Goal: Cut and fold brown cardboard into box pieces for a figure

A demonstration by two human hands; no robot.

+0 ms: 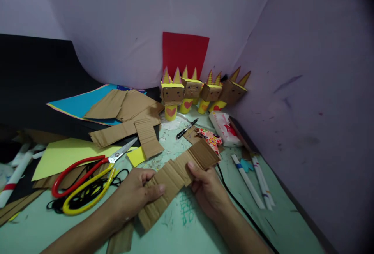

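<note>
One green table [175,242] underneath, brown cardboard strip [168,180] held above it, between both hands. Long axis runs diagonally: near end toward lower left, far end toward upper right. Crosswise line near middle: fold or overlap, cannot tell. Red-and-yellow scissors [110,162] lie left of strip, left hand nearer. Left hand [134,193] grasps nearer half, thumb on top; right hand [209,186] grasps farther half from right edge, thumb on top. Neither hand released. Black pen [187,129] lies beyond strip.
</note>
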